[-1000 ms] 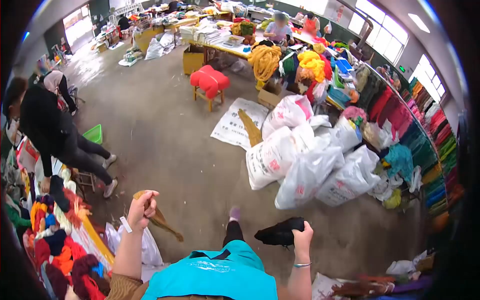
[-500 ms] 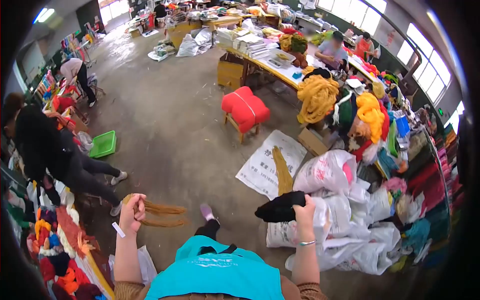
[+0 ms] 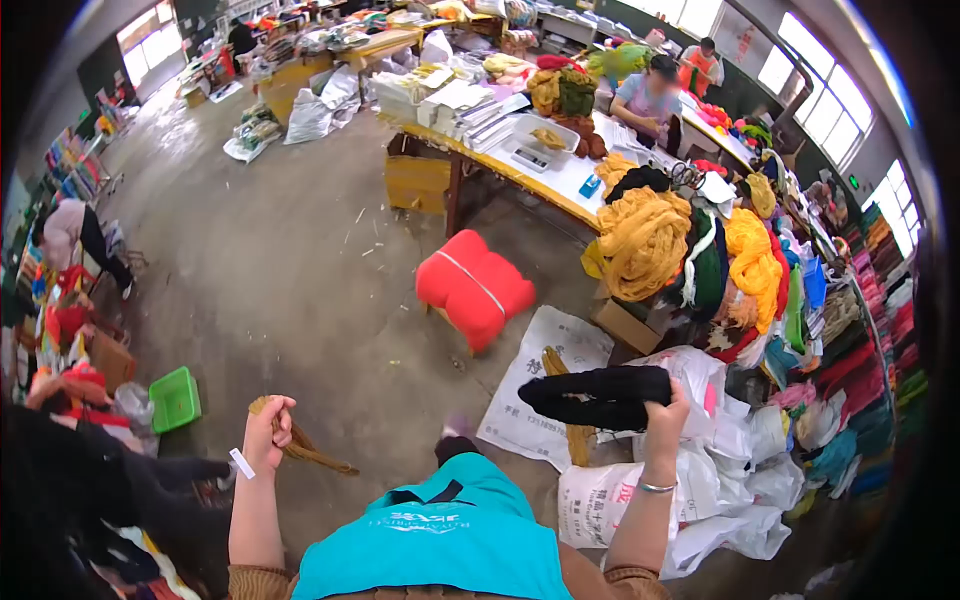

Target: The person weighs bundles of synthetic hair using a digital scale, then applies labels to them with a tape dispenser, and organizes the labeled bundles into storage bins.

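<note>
Two-handed, pinched brown yarn [image 3: 322, 459] in the left grip [image 3: 268, 436] and black yarn [image 3: 622, 383] in the right grip [image 3: 664, 410], lifted but not laid down.

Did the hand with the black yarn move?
Yes, the right hand moved toward the flat white sack: its black yarn now overlaps the sack in view; at first it was over bare floor.

My black yarn skein [image 3: 598, 398] looks soft and matt. The bracelet [image 3: 655, 488] on my wrist is shiny metal. I see a smooth green plastic basket [image 3: 175, 398], crinkled, glossy plastic bags [image 3: 735, 530] and a wooden-legged stool [image 3: 446, 318] under red cloth [image 3: 474, 285].
</note>
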Demonstrator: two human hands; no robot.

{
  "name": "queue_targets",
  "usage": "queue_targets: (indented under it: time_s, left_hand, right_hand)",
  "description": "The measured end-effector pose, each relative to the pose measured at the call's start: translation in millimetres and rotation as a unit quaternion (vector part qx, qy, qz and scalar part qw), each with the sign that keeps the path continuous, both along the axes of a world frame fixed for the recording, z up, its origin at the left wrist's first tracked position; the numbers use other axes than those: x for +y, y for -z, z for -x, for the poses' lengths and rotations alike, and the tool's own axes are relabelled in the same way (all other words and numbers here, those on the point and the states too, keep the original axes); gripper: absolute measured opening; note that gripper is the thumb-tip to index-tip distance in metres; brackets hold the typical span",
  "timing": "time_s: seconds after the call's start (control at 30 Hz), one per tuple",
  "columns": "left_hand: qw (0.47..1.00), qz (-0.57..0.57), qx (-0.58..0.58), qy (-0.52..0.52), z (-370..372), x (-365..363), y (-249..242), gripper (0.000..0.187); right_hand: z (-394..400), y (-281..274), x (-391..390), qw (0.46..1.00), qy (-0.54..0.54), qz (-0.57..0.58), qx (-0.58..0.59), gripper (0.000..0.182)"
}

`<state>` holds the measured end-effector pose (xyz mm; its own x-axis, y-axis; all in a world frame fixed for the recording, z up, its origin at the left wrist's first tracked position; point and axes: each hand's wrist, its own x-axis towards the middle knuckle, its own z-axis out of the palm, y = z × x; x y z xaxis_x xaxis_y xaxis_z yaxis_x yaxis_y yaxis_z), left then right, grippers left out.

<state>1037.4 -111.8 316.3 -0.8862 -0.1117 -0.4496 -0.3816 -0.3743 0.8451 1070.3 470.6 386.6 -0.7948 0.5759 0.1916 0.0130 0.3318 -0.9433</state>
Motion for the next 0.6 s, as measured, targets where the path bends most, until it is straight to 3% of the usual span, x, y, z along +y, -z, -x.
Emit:
queue_targets:
  time_s: [0.07,0.13,0.33,0.5,0.6]
  left_hand:
    - [1.000,0.003,0.007,0.013,60.9,-9.9,3.1,0.019]
    - [1.000,0.006,0.006,0.014,123.2,-21.1,3.5,0.020]
    - [0.999,-0.020,-0.029,-0.009,277.9,-61.0,-1.3,0.022]
    - [0.997,0.035,-0.069,0.010,395.8,-85.8,4.0,0.021]
    - [0.994,0.028,-0.103,0.028,467.6,-105.7,28.3,0.022]
  right_hand:
    - [47.8,12.0,10.2,1.000,0.012,-0.001,0.019,0.027]
    - [105.3,2.1,-2.8,0.990,0.050,0.112,0.065,0.030]
    - [252.7,-0.6,4.0,0.984,0.099,0.106,0.105,0.027]
    - [339.5,-6.9,11.1,0.980,0.152,0.066,0.106,0.031]
    - [375.6,-9.4,15.3,0.959,0.250,0.065,0.121,0.037]
